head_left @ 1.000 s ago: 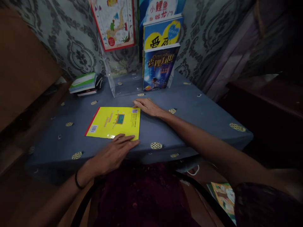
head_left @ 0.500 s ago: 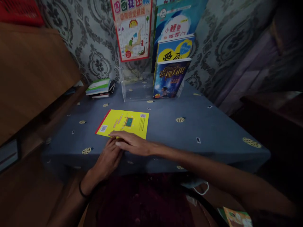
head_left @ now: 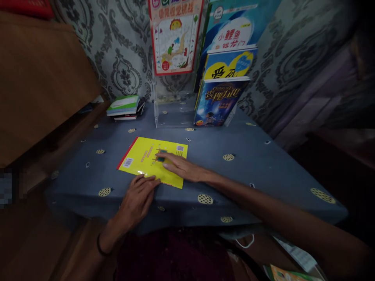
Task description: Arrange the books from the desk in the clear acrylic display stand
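Note:
A thin yellow book [head_left: 137,158] with a red spine lies flat on the cloth-covered table [head_left: 211,156], its barcode at the lower left. My right hand [head_left: 180,166] rests over the book's right half, fingers stretched out and pointing left. At the book's near edge is my left hand [head_left: 140,193], its fingertips touching the edge and the fingers loosely extended. A dark band circles the left wrist. Neither hand grips anything.
A clear acrylic stand [head_left: 172,113] at the back holds a red-bordered picture book [head_left: 177,43] and several others, a dark blue book [head_left: 218,103] in front. Back left sits a small book stack [head_left: 124,107]. A wooden cabinet [head_left: 43,78] borders the left.
My right hand has lifted off my left hand and shifted right onto the yellow book. My left hand stays by the near edge. The view has shifted slightly.

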### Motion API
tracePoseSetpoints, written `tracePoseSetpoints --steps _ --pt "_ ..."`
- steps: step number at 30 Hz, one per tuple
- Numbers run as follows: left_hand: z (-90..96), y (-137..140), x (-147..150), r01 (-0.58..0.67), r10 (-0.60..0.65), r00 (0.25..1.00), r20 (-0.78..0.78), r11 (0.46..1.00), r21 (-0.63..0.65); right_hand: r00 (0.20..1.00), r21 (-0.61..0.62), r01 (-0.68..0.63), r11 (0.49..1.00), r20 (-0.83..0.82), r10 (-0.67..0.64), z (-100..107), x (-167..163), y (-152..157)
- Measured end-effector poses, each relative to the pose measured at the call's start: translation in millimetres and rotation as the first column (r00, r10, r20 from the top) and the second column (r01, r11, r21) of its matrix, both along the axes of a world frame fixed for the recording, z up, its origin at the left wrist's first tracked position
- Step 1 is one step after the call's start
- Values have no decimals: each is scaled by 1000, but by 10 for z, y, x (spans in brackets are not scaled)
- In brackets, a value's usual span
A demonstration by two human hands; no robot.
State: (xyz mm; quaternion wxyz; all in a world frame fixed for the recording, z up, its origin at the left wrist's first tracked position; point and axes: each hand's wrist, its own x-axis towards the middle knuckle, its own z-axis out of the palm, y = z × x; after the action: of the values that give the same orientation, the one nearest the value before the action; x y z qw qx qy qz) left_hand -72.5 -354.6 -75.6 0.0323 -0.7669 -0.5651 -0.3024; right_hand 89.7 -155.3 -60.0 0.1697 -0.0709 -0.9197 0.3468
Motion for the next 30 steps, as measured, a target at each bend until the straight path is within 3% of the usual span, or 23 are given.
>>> tracePoseSetpoints --steps 5,8,11,15,21,25,30 --pt "5 9 25 -9 9 1000 24 1000 12 978 7 209 978 0 -209 -55 171 552" --pt "111 30 37 6 -6 1000 -6 999 -35 967 -20 254 967 -29 -255 -45 245 696" --pt "271 101 2 45 -54 997 -54 988 -151 967 8 252 968 -41 -252 -82 262 703" --pt "392 269 -108 78 -126 981 -148 952 -294 972 134 235 963 -30 -233 -217 261 683" --pt "319 636 -307 111 -221 947 -232 906 -409 977 250 213 944 -33 -211 -309 286 664" --pt "304 989 -430 143 -299 926 -232 845 -516 977 294 212 932 -33 -211 -328 286 658" --pt "305 1403 -520 119 -293 930 -224 813 -571 972 336 224 915 -2 -237 -392 308 673"
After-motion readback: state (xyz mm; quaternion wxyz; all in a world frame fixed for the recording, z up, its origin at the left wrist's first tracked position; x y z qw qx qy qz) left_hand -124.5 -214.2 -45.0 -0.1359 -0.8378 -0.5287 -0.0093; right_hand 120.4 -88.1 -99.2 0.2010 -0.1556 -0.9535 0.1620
